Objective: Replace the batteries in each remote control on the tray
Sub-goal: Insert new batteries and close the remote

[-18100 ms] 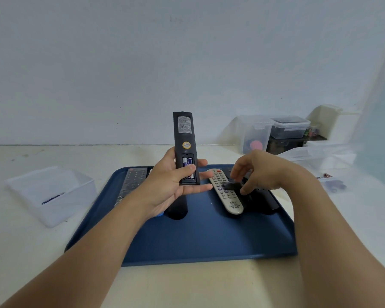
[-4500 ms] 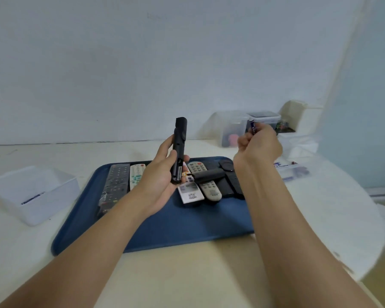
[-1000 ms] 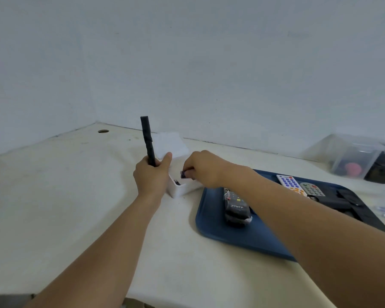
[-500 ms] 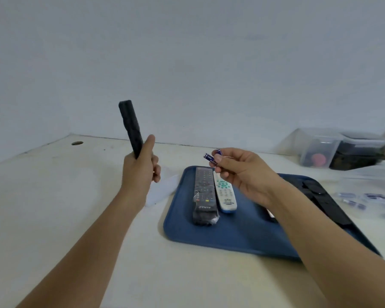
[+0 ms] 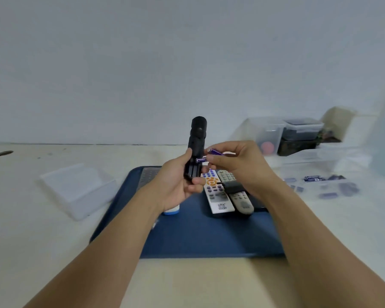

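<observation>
Right now I am watching the left hand gripping the black remote above the far part of the blue tray, with its fingers curled round the lower end. The remote is standing nearly upright, its long axis running near-to-far and upward, top end pointing away toward the wall, and what looks like the open battery bay is facing me. The right hand is pinching two purple batteries just right of the remote, their long axes lying roughly crosswise to it.

I am judging this as the loading step for this remote. The next move is calling for each battery to be turned in line with the bay, matched for polarity and pressed in; I cannot tell the markings from here. Afterwards the cover is needing refitting. A white remote and a grey remote are lying side by side on the tray, beneath the hands.
</observation>
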### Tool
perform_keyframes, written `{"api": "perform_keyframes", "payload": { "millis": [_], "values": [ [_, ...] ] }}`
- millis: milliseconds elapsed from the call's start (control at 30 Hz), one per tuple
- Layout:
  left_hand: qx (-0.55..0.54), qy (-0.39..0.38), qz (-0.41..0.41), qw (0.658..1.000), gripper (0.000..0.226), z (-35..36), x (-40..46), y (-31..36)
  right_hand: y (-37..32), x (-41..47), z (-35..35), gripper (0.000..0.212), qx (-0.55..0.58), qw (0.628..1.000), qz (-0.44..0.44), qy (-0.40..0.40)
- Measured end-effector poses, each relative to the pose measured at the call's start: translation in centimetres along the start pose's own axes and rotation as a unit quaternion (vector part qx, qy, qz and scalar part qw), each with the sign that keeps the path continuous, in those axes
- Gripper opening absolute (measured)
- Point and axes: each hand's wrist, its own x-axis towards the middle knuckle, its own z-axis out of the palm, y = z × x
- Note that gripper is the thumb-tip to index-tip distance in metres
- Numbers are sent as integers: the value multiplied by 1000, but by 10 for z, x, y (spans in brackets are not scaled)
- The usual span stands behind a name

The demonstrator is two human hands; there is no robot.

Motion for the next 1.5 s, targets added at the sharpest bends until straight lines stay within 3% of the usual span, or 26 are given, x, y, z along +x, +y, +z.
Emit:
{"api": "perform_keyframes", "payload": {
  "millis": [233,467,700,767,833,967,1033,1067,1100,1167,1200,1233,1300,1367,1500],
  "values": [
    [12,-13,16,1000,35,1,3,-11,0,5,3,16,-147,987,-69,-11],
    [9,9,53,999,25,6,5,-14,7,0,25,19,-117,990,-65,36],
    [-56,27,66,996,28,8,2,-11,3,-8,41,21,-167,980,-92,56],
    [-89,32,58,994,24,9,1,-10,3,-8,45,20,-256,954,-146,62],
    [-119,52,54,990,21,7,0,-7,5,-6,49,11,-381,904,-187,47],
    [-130,84,45,987,21,-6,-3,-3,11,-5,68,7,-518,820,-242,6],
    [-128,86,35,987,17,-12,-5,-1,11,-6,76,17,-587,768,-255,-9],
    [-132,90,37,986,17,-13,-5,-1,11,-6,76,16,-588,770,-246,-16],
    [-139,96,46,985,18,-14,-4,0,11,-5,74,11,-553,802,-223,-22],
    [-156,98,72,980,21,-12,-1,3,6,-4,66,10,-340,929,-144,-16],
    [-155,91,83,980,23,-10,1,4,4,-5,60,12,-205,973,-110,12],
    [-144,82,93,982,26,-8,2,5,2,-4,54,12,-99,991,-73,43],
    [-104,81,116,984,28,-7,4,4,1,-1,41,12,7,997,-1,78],
    [-54,82,131,986,30,-8,4,1,0,2,32,13,32,996,39,73],
    [-7,73,153,985,31,-11,4,-1,2,5,27,23,41,998,28,47]
  ]
}}
